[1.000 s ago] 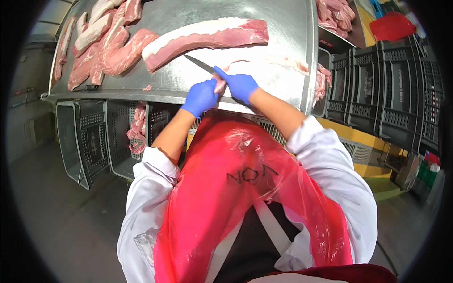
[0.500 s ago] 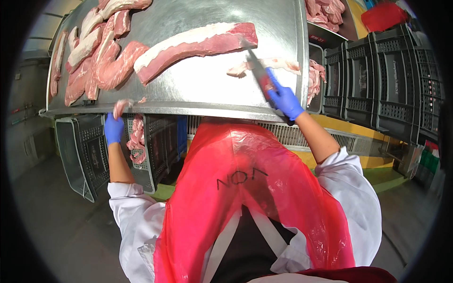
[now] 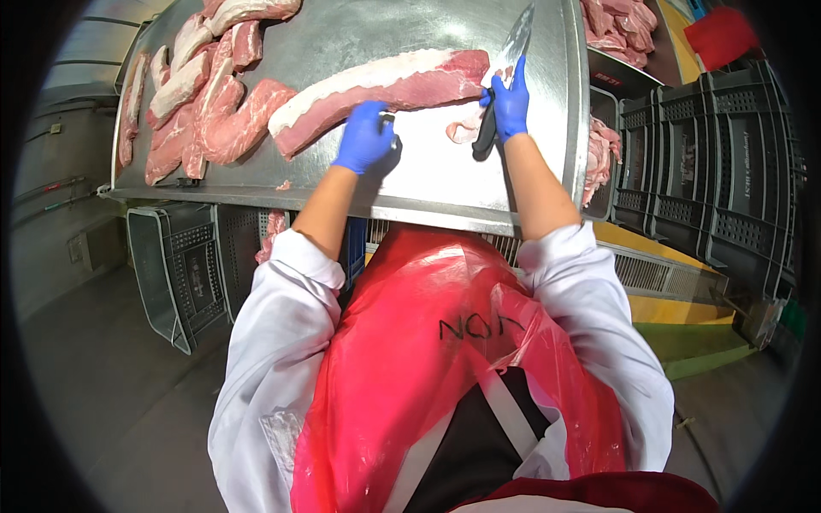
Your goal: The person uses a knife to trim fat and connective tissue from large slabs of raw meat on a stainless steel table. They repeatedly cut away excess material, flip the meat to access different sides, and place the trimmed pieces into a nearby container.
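A long pork loin [image 3: 385,85] with a white fat layer lies across the metal table [image 3: 428,184]. Close to its lower edge is my left hand [image 3: 366,138], blue-gloved, with thumb and fingers apart and nothing visible between them. My right hand [image 3: 510,107], also in a blue glove, holds a knife [image 3: 485,130] by its black handle at the loin's right end. Its blade points up and away to the right. A pale strip of trimmed fat [image 3: 463,131] lies on the table by the knife handle, partly covered.
More pork pieces [image 3: 227,120] are heaped at the table's left. Grey crates [image 3: 192,282] stand below the front edge. Beyond the right edge are a crate of trimmings [image 3: 601,158], a box of meat [image 3: 620,34] and stacked dark crates [image 3: 684,162].
My left hand has come from above the front crate to the loin, and the meat scrap it held is gone from it. The knife blade has swung from pointing up-left to up-right.
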Demonstrator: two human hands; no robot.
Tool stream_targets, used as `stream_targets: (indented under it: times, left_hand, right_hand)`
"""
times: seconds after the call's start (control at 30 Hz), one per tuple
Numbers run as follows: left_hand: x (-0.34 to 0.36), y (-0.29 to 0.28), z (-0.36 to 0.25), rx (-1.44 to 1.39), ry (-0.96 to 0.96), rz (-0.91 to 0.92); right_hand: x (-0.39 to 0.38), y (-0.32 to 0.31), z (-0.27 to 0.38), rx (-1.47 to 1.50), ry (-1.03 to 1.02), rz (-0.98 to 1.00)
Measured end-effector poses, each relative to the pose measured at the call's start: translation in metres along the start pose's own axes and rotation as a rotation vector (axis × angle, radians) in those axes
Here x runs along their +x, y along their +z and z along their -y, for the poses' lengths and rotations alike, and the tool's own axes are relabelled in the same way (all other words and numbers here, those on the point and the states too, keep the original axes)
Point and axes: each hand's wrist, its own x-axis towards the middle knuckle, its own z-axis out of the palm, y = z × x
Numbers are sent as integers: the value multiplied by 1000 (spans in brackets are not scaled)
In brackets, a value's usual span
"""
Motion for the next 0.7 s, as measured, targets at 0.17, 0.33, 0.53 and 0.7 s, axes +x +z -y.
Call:
stream_targets:
  times: [0.17, 0.33, 0.53, 0.7]
  left_hand:
    - [1, 43, -60, -132, 53, 145]
    - [56, 45, -49, 15, 168, -15]
    - [173, 68, -125, 184, 261, 520]
    - [219, 80, -104, 234, 298, 827]
  right_hand:
    - [-26, -26, -1, 252, 50, -55]
    - [-28, -99, 77, 325, -146, -51]
    - [-30, -184, 257, 282, -418, 49]
    - [15, -231, 255, 87, -587, 16]
